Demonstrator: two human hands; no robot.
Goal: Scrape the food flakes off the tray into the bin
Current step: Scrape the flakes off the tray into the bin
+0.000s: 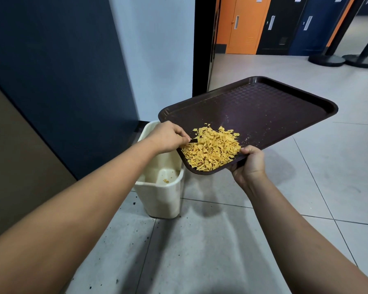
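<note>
Tray was a dark brown plastic cafeteria type, held in the air and tipped so its near-left corner hung over the cream bin on the floor. Looked rigid and light; no visible flex with one hand carrying it. Right hand gripped the near rim, thumb on top beside the pile, fingers curled underneath. That grip sat at the low end, so the far end was cantilevered, a fair load on the wrist, though probably fine given the likely low weight. Surface was textured, so I'd guess flakes drag rather than slide freely; hence the scraping. Food flakes were yellow, thin and dry, heaped at the low corner right against the rim; a scatter of fine crumbs remained higher up the tray. They looked brittle and near weightless, so they should pour easily but could bounce or spill past the bin mouth, which was narrow relative to the tray corner. A few bits were already at the bottom of the bin. Left hand was at the left rim, fingers curled at the edge of the pile, pinching a small dark thing; too little of it showed to say what it was, possibly a scraper. Best hold stays on the rim.
</note>
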